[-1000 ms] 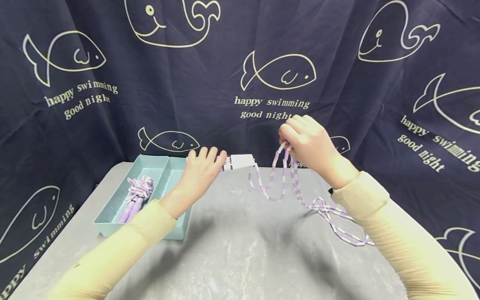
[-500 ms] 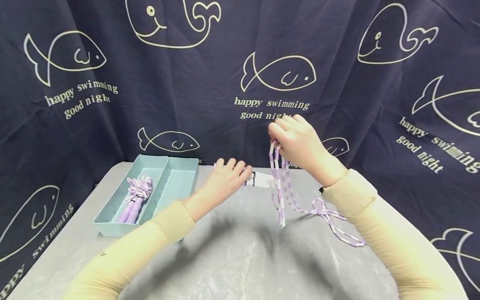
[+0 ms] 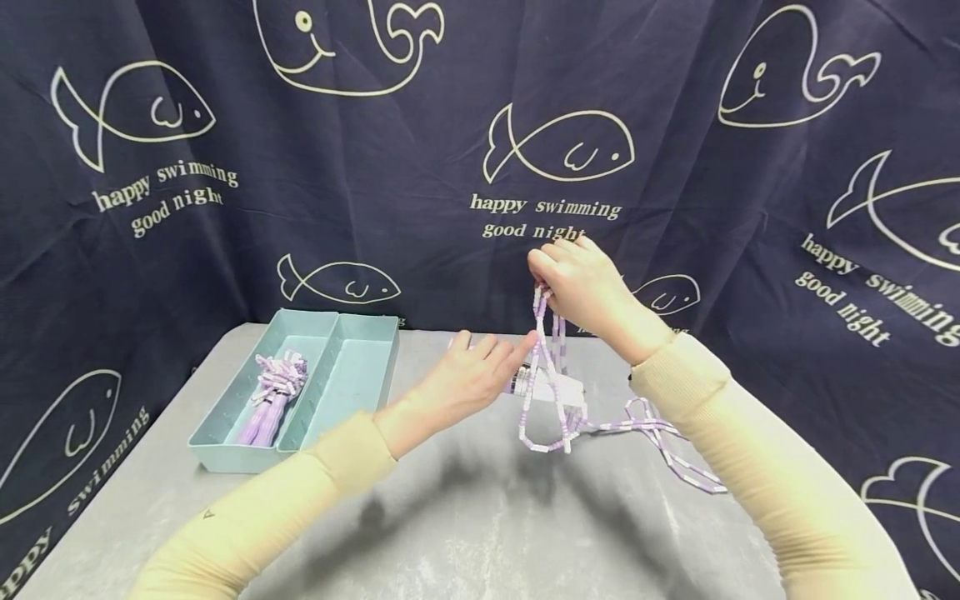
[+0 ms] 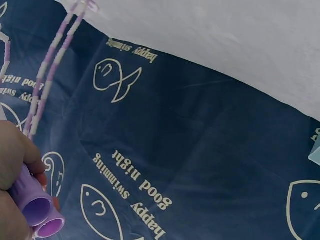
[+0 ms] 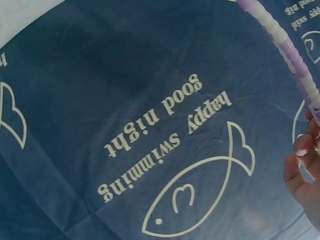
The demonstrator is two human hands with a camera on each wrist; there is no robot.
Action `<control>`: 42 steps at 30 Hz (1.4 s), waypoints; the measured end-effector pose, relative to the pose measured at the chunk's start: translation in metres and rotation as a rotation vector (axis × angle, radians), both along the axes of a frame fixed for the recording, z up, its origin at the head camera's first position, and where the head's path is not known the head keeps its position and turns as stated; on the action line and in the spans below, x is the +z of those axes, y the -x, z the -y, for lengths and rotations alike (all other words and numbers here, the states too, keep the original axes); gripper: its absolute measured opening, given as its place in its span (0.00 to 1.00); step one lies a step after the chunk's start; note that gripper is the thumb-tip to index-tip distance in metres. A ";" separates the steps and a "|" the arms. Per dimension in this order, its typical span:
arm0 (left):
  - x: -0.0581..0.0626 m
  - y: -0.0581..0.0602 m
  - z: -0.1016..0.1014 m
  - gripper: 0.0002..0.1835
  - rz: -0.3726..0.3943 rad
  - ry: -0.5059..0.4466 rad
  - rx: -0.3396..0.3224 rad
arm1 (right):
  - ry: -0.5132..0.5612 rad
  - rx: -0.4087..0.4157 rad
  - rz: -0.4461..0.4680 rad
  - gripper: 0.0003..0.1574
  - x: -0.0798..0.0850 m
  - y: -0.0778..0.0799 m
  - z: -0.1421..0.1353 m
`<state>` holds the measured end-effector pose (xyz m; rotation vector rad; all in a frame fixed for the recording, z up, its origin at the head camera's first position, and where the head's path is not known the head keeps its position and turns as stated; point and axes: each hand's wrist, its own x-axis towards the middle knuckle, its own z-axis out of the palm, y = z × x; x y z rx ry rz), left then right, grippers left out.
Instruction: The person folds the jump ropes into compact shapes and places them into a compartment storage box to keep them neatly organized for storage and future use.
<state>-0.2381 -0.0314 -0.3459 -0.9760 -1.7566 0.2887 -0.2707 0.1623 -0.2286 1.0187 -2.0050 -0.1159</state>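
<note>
My left hand (image 3: pixel 471 377) grips the two purple handles (image 4: pixel 34 205) of a beaded jump rope, their hollow ends showing in the left wrist view. In the head view the white end (image 3: pixel 561 388) of the handles points right. Raised to the right, my right hand (image 3: pixel 583 283) holds gathered loops of the purple-and-white beaded rope (image 3: pixel 542 448). These loops hang in front of the white handle end. More of the rope trails over the table to the right, partly behind the right forearm. In the right wrist view, a beaded strand (image 5: pixel 295 60) runs up from the fingers.
A light-blue two-compartment tray (image 3: pixel 232 458) stands on the left of the grey table (image 3: pixel 480 525). Its left compartment holds a bundled purple-and-white jump rope (image 3: pixel 279 379). A dark blue curtain (image 3: pixel 420 192) with fish drawings hangs behind.
My left hand has moved right and slightly down with the handles, toward the hanging rope. My right hand has shifted a little left, and its loops now overlap the handle end.
</note>
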 end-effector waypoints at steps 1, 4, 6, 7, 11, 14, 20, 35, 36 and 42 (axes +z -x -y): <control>0.001 -0.001 0.000 0.30 0.003 0.011 0.000 | 0.002 -0.010 0.011 0.18 -0.001 0.001 -0.001; 0.002 -0.004 -0.002 0.33 0.036 0.051 -0.008 | 0.008 -0.039 0.048 0.19 -0.003 0.004 -0.001; 0.002 -0.006 -0.003 0.35 0.057 0.072 -0.020 | 0.014 -0.061 0.076 0.19 -0.005 0.006 -0.001; 0.002 -0.006 -0.004 0.36 0.057 0.079 -0.025 | 0.018 -0.073 0.087 0.19 -0.006 0.007 0.000; 0.001 -0.009 -0.007 0.38 0.045 0.082 -0.067 | 0.024 -0.115 0.123 0.17 -0.009 0.013 0.002; 0.000 -0.011 -0.009 0.38 0.057 0.077 -0.088 | 0.030 -0.140 0.131 0.17 -0.010 0.016 0.002; -0.002 -0.013 -0.009 0.29 0.098 0.072 -0.101 | 0.056 -0.171 0.119 0.15 -0.011 0.023 -0.005; -0.004 -0.019 -0.002 0.07 0.065 -0.011 -0.153 | 0.124 -0.255 0.114 0.12 -0.030 0.044 -0.042; -0.004 -0.019 -0.002 0.06 0.069 -0.014 -0.152 | 0.127 -0.257 0.107 0.12 -0.033 0.044 -0.043; -0.001 -0.018 0.005 0.03 0.089 -0.065 -0.126 | 0.154 -0.226 0.014 0.12 -0.048 0.046 -0.053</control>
